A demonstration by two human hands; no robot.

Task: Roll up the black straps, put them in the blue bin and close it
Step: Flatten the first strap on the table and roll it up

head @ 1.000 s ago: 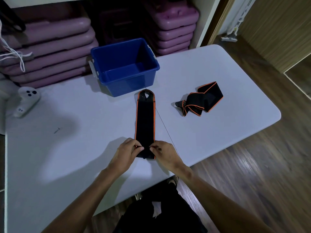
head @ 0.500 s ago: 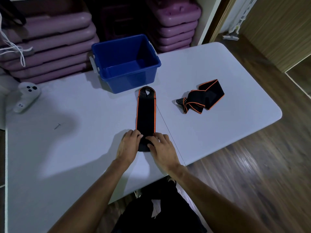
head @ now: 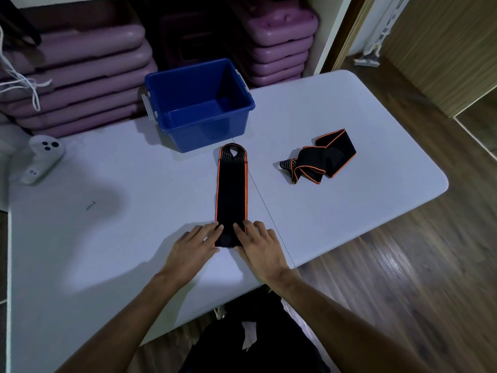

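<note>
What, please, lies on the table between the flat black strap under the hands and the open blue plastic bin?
Nothing: in the head view the flat black strap with orange edging ends with its looped tip just short of the blue plastic bin, with only bare white table between.

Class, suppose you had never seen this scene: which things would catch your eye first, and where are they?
First, the long black strap with orange edging lying flat mid-table, with the left hand and right hand pressing on its near end. Behind its far end stands the open blue plastic bin, showing nothing inside. To the right lies a second, crumpled black-and-orange strap.
</note>
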